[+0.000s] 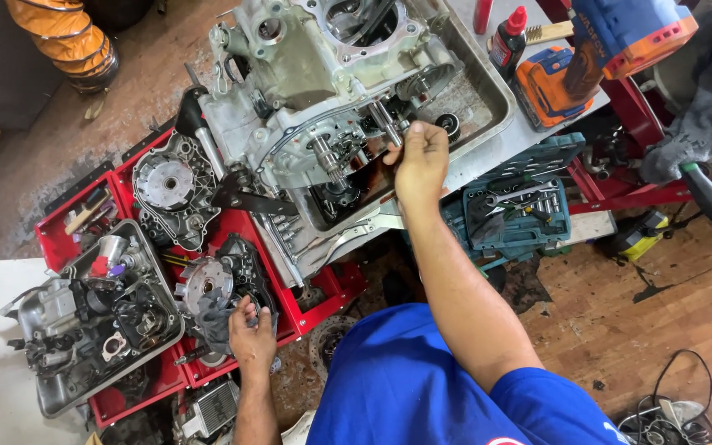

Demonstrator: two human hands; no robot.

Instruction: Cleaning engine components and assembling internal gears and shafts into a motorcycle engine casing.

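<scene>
Near the front rim of the metal tray [488, 124], right hand [420, 158] pinched shut on a steel shaft [386, 122] of the opened engine case [306, 99]. Left hand [252, 338] closed on a removed cover [228, 288] at the red tray [323, 301] edge. Teardown well along; gears not yet out.
</scene>
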